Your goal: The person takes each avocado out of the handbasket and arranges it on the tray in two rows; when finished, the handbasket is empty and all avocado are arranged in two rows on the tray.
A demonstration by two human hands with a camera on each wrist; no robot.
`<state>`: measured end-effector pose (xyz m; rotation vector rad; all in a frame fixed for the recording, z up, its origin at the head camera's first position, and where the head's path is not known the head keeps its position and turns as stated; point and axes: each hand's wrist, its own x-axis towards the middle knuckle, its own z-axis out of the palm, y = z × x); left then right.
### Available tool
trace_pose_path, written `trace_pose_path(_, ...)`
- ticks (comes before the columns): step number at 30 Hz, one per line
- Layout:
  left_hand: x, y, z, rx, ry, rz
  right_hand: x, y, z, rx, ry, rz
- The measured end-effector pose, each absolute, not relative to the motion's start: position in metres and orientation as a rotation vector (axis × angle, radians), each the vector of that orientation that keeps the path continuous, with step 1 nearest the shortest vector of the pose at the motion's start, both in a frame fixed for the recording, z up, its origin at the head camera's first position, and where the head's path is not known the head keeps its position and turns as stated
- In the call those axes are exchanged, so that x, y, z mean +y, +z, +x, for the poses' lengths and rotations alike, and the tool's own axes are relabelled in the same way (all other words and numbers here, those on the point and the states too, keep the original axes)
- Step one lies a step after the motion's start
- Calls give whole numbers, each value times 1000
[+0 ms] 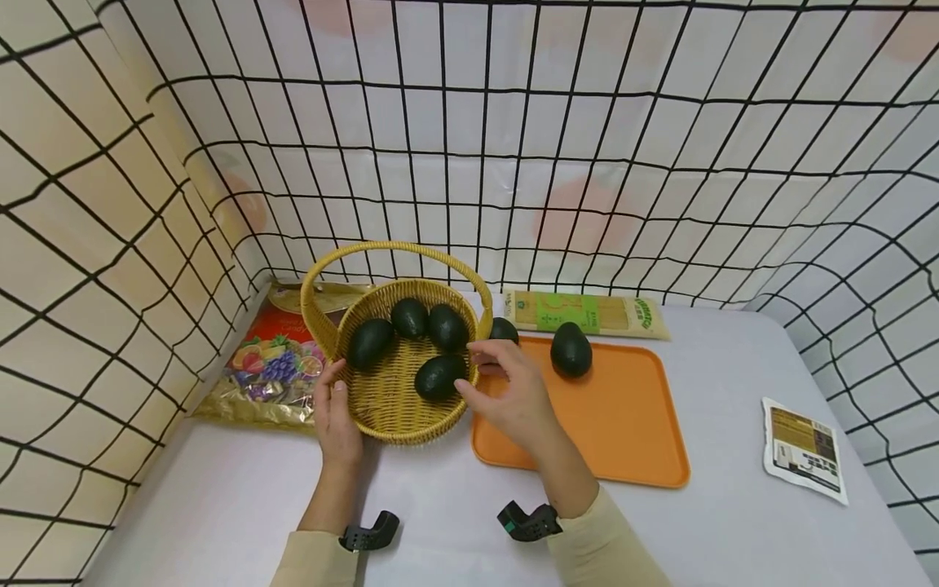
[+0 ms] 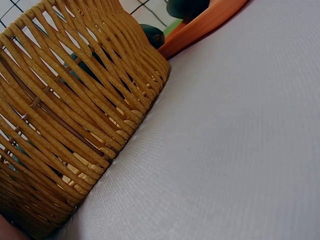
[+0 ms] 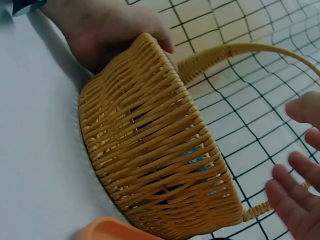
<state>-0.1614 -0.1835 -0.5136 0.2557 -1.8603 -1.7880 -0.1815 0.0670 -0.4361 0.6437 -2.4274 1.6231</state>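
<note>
A yellow wicker basket (image 1: pixel 396 420) with a tall arched handle stands on the white table, holding several dark green avocados (image 1: pixel 370 342). My left hand (image 1: pixel 339 424) grips the basket's left side, its fingers at the rim; the right wrist view also shows that hand (image 3: pixel 117 35) against the wicker. Over the right rim is my right hand (image 1: pixel 513 395), thumb and fingers apart with nothing between them. Its thumb is close to the nearest avocado (image 1: pixel 437 378) inside; whether they touch, I cannot tell. Another avocado (image 1: pixel 570 350) sits on an orange tray (image 1: pixel 609 432).
One more avocado (image 1: pixel 504 329) shows partly behind the basket's right side. A shiny fruit-printed bag (image 1: pixel 271 367) lies left of the basket. Behind the tray lies a green and beige packet (image 1: pixel 587 314), and a white-edged pouch (image 1: pixel 803 448) is far right. Black wire mesh (image 1: pixel 484 155) encloses the table.
</note>
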Motion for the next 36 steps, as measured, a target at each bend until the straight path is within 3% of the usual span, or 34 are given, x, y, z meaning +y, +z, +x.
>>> trace_pose_path(21, -182, -513, -162, -1858, -1806, 257, 20, -416, -229, -3129, 952, 1179)
trace_pose_path(36, -180, -511, -161, -1818, -1863, 258, 11, -425, -232, -3186, 647, 1246)
